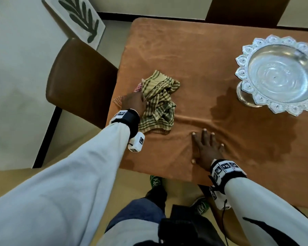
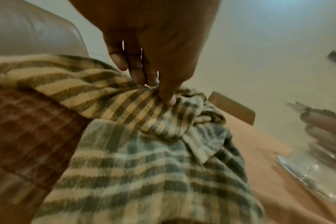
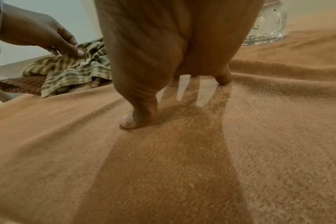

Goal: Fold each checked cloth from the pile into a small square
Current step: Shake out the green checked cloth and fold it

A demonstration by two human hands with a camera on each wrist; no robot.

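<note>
A crumpled pile of checked cloths (image 1: 158, 103) lies near the left edge of the table. A green and yellow checked cloth (image 2: 144, 159) is on top, and a red checked cloth (image 2: 29, 128) lies partly under it. My left hand (image 1: 142, 99) is on the pile's left side. In the left wrist view its thumb and fingertips (image 2: 169, 100) pinch a fold of the green checked cloth. To the right of the pile, my right hand (image 1: 203, 144) lies flat with fingers spread on the orange tablecloth (image 1: 185, 50), holding nothing.
A silver footed bowl (image 1: 281, 75) with a scalloped rim stands at the table's right side. A brown chair (image 1: 78, 82) is pushed close to the left edge. The tablecloth has ridges and wrinkles around my right hand (image 3: 175, 84).
</note>
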